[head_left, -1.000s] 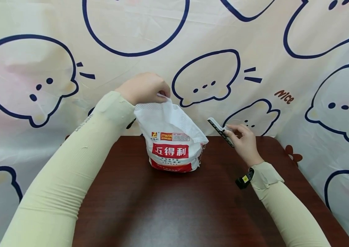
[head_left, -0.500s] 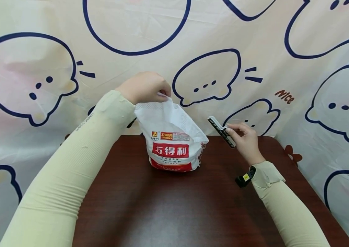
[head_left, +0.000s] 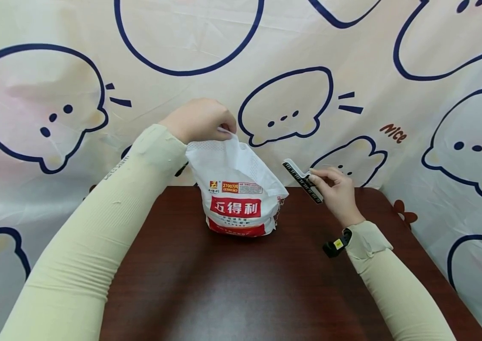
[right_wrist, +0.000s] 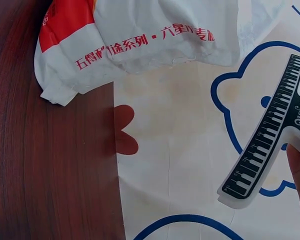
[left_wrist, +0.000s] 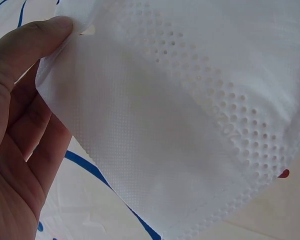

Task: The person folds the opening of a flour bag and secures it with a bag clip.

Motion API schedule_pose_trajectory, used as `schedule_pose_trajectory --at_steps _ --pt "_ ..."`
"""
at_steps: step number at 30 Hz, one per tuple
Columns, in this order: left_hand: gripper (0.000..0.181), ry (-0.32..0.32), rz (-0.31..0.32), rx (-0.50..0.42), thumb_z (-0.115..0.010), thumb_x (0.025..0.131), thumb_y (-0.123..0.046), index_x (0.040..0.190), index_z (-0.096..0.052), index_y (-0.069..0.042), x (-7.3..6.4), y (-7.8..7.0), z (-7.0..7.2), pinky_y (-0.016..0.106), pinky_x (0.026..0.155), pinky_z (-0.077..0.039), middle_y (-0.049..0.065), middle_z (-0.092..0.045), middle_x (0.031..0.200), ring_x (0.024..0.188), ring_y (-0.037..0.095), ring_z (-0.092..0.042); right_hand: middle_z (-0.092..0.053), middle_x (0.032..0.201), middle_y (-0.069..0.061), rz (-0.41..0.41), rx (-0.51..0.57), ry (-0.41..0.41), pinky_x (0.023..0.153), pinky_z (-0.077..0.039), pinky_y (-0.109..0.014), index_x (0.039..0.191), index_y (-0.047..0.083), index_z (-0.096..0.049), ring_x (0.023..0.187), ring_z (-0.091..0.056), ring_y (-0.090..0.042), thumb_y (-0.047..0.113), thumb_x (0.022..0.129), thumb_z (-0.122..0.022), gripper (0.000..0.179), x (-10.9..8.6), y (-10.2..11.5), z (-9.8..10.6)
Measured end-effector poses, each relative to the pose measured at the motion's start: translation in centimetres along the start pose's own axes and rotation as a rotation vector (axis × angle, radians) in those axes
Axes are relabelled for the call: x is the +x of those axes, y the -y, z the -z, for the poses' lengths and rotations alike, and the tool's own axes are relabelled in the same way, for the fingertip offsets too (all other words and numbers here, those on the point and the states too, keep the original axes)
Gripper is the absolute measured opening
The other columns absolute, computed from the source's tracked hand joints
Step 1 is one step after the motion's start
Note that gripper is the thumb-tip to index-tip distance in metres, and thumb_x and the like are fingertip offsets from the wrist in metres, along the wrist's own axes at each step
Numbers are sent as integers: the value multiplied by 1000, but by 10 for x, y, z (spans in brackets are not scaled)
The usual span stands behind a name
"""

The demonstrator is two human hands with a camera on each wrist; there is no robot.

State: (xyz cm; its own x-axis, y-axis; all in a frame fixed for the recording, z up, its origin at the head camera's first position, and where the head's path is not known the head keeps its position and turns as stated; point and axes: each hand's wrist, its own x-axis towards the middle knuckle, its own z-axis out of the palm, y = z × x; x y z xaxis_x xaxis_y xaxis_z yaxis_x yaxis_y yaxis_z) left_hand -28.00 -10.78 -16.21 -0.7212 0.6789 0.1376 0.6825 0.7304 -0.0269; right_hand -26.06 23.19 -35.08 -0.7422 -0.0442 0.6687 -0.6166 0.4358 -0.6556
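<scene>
A white flour bag point(head_left: 236, 189) with red printed panels stands on the table, its mouth upward. My left hand point(head_left: 200, 121) pinches the bag's upper rim between thumb and fingers and holds it up. In the left wrist view the thumb lies over a fold of the white woven plastic point(left_wrist: 135, 130). To the right of the bag, my right hand point(head_left: 338, 195) pinches a music clip point(right_wrist: 265, 135) by its handle. Piano keys are printed along the clip's long bar, which is tilted and raised above the tabletop, apart from the bag. What lies inside the bag is hidden.
The dark brown wooden table point(head_left: 223, 293) reaches back to a cartoon-printed curtain point(head_left: 292, 38) hanging behind and to the right. A black wrist device point(head_left: 336, 245) sits on the right wrist.
My right hand has shifted slightly left and up with the music clip, bringing it a little closer to the bag. The left hand keeps its grip on the rim, almost still.
</scene>
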Motion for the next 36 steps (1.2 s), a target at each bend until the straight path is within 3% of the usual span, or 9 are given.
schedule_pose_trajectory --at_steps 12,21,28,36 --pt "17 -2 -6 -2 -72 95 -13 109 -78 -5 0 1 1 42 96 -55 13 -74 109 97 28 -67 -69 98 -18 28 -1 5 70 -47 -11 107 -4 -77 84 -57 -4 -5 90 -72 17 4 5 -1" --pt "18 1 3 -9 -72 95 -14 110 -78 -6 0 1 2 43 97 -54 12 -74 110 99 27 -66 -65 89 -21 68 -12 3 67 -43 -12 104 -12 -74 81 -51 -5 -9 90 -69 14 3 42 -3" --pt "18 -1 2 4 -72 95 -14 111 -78 -6 0 2 0 43 98 -54 12 -74 110 99 27 -66 -68 90 -15 62 -3 1 67 -45 -12 103 -4 -78 82 -54 -5 -6 89 -73 15 6 16 -6" --pt "19 3 1 6 -72 95 -14 111 -78 -6 0 1 0 43 98 -54 12 -73 111 99 28 -67 -68 87 -10 83 12 -6 66 -46 -14 103 -1 -79 79 -56 -7 0 90 -74 14 6 14 -7"
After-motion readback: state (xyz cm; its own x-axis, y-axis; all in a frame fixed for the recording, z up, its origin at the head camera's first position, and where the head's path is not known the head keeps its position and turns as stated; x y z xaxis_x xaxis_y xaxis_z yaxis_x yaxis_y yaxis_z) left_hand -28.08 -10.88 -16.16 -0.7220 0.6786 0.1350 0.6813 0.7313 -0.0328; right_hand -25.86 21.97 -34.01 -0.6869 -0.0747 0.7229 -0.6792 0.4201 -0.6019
